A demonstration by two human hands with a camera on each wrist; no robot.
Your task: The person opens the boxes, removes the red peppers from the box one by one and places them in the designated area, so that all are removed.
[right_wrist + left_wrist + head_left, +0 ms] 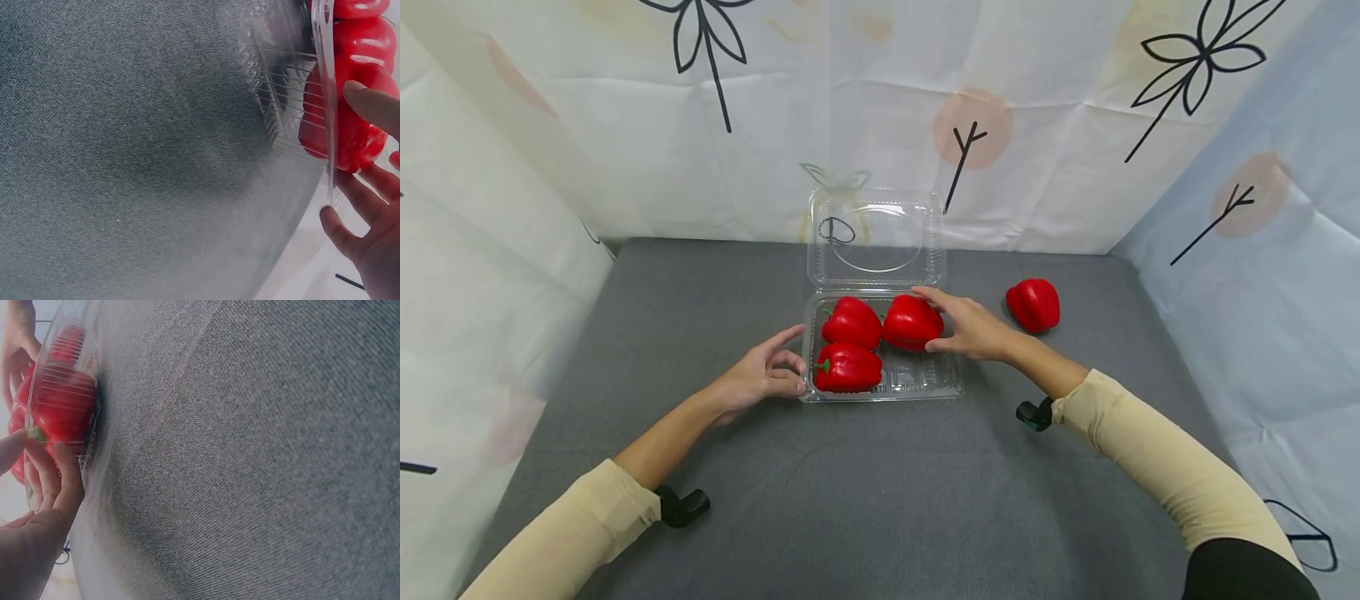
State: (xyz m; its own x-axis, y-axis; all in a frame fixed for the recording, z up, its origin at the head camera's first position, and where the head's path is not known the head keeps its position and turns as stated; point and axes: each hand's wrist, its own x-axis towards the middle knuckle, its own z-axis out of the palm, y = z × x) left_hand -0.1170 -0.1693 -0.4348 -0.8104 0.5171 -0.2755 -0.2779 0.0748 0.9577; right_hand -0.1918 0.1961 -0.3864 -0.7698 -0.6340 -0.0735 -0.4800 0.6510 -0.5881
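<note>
A clear plastic clamshell box (925, 382) lies with its lid (880, 250) raised at the back. Inside its tray are three red bell peppers: one at the back left (852, 322), one at the front left (850, 368) and one at the back right (910, 323). My right hand (973, 327) grips the back-right pepper, thumb on its near side and fingers around the far side. At the tray's left edge my left hand (760, 377) holds the rim, its thumb (11, 450) at the lip and fingertips against the outer wall.
Another red bell pepper (1033, 306) lies on the grey table (880, 483), to the right of the box. White patterned cloth (880, 108) hangs behind the table, with more cloth at both sides.
</note>
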